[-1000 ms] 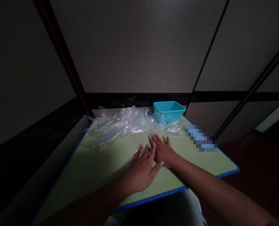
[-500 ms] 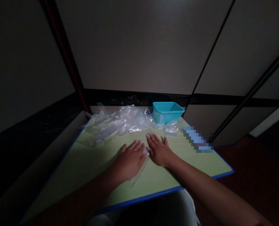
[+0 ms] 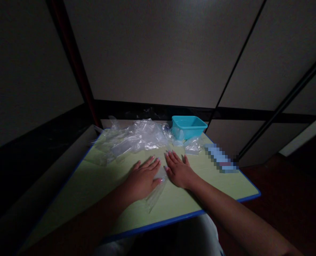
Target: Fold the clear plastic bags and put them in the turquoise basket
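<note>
My left hand (image 3: 143,179) lies flat, palm down and fingers spread, over the left part of a clear plastic bag (image 3: 155,197). The bag rests on the light green table top (image 3: 94,192), and its narrow near end shows below my left thumb. To the right, my right hand (image 3: 179,170) is also flat with its fingers stretched out, at the bag's right edge. Much of the bag is hidden beneath the hands. Beyond my fingertips sits a crumpled heap of clear plastic bags (image 3: 144,135).
A turquoise plastic basket (image 3: 188,128) stands at the table's back right, with a small crumpled clear bag (image 3: 193,145) before it. A blurred-out light blue item (image 3: 220,158) lies near the right edge. Blue edging (image 3: 158,224) rims the table. Panelled doors (image 3: 158,53) rise behind.
My left hand has shifted slightly left, its thumb moving away from the right hand, and more of the bag shows between them. My right hand has stayed nearly still.
</note>
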The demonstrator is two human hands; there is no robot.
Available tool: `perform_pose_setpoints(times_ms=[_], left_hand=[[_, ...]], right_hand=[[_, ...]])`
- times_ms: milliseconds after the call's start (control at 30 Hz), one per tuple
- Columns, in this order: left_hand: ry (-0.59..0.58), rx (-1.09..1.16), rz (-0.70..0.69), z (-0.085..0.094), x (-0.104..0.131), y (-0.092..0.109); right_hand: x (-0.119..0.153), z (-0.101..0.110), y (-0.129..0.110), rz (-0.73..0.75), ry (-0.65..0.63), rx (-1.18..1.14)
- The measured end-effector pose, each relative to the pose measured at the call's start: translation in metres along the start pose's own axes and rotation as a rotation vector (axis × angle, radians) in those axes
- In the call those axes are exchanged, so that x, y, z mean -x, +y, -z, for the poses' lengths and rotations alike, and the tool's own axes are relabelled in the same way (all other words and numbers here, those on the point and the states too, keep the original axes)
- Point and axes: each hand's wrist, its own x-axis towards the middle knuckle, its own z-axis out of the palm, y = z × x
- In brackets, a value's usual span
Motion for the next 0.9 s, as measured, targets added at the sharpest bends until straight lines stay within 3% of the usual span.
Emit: perform_pose_setpoints(times_ms=[367,667,900], left_hand=[[-0.030,0.027,0.032,0.005,0.003,0.007],[-0.048,0.050,-0.008,-0.001,0.003,0.000],[-0.073,0.017,-0.043,0.000,0.001,-0.005]], right_hand=[[0.000,0.001,0.000,-0.007,-0.008,-0.013],[0.002,0.005,0.003,0.008,0.044,-0.085],[0.007,0.009,0.002,0.236,0.075,-0.164]])
